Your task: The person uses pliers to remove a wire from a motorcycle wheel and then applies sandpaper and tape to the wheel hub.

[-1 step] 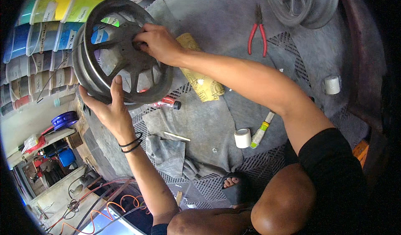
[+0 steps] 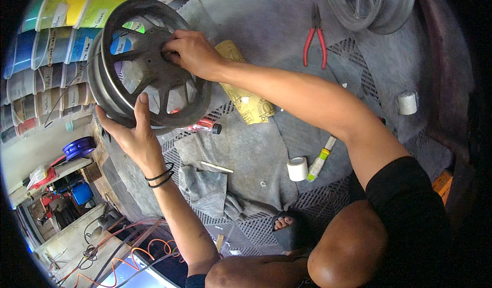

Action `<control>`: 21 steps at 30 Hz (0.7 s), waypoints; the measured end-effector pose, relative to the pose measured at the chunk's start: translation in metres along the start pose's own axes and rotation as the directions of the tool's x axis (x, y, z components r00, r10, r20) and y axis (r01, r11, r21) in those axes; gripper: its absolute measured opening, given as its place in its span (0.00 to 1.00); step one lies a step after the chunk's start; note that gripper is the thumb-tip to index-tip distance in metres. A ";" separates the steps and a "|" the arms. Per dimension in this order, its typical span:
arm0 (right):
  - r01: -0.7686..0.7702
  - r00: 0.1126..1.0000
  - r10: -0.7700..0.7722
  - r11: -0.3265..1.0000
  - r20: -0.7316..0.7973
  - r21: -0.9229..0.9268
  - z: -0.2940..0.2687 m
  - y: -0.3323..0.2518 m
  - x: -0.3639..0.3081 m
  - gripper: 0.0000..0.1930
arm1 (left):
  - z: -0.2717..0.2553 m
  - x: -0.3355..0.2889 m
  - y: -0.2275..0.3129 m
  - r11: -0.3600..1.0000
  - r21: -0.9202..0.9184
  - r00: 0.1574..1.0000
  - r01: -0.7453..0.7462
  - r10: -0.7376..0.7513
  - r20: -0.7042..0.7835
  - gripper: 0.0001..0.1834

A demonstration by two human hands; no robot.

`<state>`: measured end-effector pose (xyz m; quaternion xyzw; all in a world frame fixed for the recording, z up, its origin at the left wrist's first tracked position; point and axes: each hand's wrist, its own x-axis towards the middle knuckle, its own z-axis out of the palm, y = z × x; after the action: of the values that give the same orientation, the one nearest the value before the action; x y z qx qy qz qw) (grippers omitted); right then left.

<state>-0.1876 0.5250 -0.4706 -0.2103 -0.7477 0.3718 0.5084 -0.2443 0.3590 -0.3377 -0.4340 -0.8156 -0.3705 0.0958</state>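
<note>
A dark grey spoked wheel rim (image 2: 148, 78) stands tilted at the upper left. My left hand (image 2: 134, 134) grips its lower edge, with the thumb over the near lip and the fingers behind. My right hand (image 2: 192, 55) reaches across to the hub, its fingers curled together at the dark centre hole. Whatever those fingertips hold, if anything, is hidden. Beside the rim lies a crumpled sheet of yellow printed paper (image 2: 246, 101). A red bottle with a black cap (image 2: 204, 126) shows at the rim's lower right.
Red-handled pliers (image 2: 315, 42), white tape rolls (image 2: 297, 169) and a green-and-yellow-handled tool (image 2: 319, 164) lie on the grey cloth (image 2: 246, 149). A second wheel rim (image 2: 376, 6) rests at the upper right. Labelled coloured tubs (image 2: 54, 47) are stacked at left, above hoses (image 2: 128, 257).
</note>
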 end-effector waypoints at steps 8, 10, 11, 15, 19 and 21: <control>-0.160 0.978 0.191 0.946 -0.084 0.283 0.002 -0.003 -0.010 0.09 | 0.001 -0.001 -0.001 1.000 -0.022 1.000 0.009 -0.008 0.015 0.49; -0.105 0.974 0.139 0.977 -0.178 0.188 0.003 -0.003 -0.011 0.09 | 0.001 -0.001 0.000 1.000 -0.023 1.000 0.004 -0.003 0.014 0.49; -0.080 0.969 0.109 0.987 -0.223 0.138 0.003 -0.003 -0.012 0.08 | 0.001 -0.001 0.001 1.000 -0.019 1.000 0.001 -0.001 0.012 0.50; -0.131 0.963 0.166 0.976 -0.211 0.172 0.005 -0.004 -0.013 0.09 | 0.002 -0.001 -0.001 0.999 -0.037 1.000 0.008 -0.007 0.019 0.49; -0.198 0.947 0.234 0.965 -0.220 0.174 0.007 -0.005 -0.012 0.08 | 0.002 -0.001 0.006 0.999 -0.034 1.000 0.000 0.000 0.003 0.50; -0.218 0.946 0.251 0.961 -0.207 0.167 0.008 -0.004 -0.012 0.08 | 0.002 0.000 0.002 1.000 -0.020 1.000 -0.001 0.001 0.005 0.50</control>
<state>-0.1905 0.5118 -0.4766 -0.3023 -0.6260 0.4557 0.5560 -0.2423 0.3611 -0.3377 -0.4363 -0.8119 -0.3774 0.0896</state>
